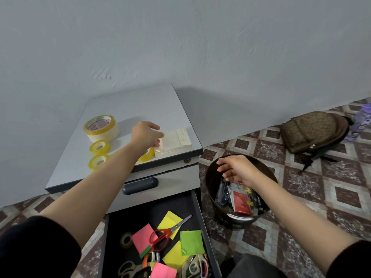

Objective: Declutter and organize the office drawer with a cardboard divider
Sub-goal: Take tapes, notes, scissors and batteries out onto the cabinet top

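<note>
Head view: my left hand (146, 135) grips a paper pad (177, 139) on the surface (140, 105), right hand (239, 169) slack over bin (209, 177); drawer (199, 214) cluttered, divider unseen.

wall (180, 47): plain blue-grey. cabinet (144, 105): pale grey top, dark grey edge and handle (140, 185). big tape (101, 127): cream roll, red and green print on the core. small tapes (99, 147): clear yellow. pad (176, 140): off-white. drawer (124, 219): black inside. pink notes (141, 236), yellow notes (169, 220), green notes (191, 242): bright, plain. scissors (162, 235): red handles, silver blades. bin (208, 177): dark brown, red packet (242, 203) inside. floor (301, 197): maroon and grey tiles in a diamond pattern. backpack (313, 131): brown, small repeated motif. sleeves (34, 247): black.
</note>
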Tool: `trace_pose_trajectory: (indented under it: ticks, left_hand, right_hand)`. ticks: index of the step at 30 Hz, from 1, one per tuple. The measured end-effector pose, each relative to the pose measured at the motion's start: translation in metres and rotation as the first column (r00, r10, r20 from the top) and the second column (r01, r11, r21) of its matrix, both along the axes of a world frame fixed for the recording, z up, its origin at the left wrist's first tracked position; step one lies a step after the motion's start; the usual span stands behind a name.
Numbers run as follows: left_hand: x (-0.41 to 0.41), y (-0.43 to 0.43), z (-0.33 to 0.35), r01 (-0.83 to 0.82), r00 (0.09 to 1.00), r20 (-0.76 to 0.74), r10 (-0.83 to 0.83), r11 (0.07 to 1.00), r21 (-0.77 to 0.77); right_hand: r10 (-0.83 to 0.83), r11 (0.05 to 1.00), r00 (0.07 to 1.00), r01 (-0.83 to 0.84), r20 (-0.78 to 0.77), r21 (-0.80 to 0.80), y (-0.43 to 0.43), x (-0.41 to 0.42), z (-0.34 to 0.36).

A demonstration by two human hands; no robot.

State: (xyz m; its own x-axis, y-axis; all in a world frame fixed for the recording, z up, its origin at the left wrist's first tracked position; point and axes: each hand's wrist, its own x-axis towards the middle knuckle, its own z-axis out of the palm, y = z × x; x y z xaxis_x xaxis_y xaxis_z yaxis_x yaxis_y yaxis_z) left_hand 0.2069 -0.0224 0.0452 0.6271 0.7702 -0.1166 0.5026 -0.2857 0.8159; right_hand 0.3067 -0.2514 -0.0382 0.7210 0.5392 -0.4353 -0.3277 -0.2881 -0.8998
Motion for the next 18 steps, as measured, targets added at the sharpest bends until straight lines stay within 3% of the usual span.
trace_pose_trajectory:
  ticks: [12,18]
  left_hand:
    - [-0.080,-0.046,0.012,0.095,0.981,0.168,-0.101,0.994,0.045]
    - [-0.160,-0.060,-0.032,0.135,0.984,0.104,-0.141,0.989,0.061]
  right_hand:
    - [0.056,0.998,0.988,-0.056,0.141,-0.002,-0.002,-0.062,0.032]
    - [0.156,0.988,0.973,-0.151,0.169,-0.044,0.012,-0.124,0.009]
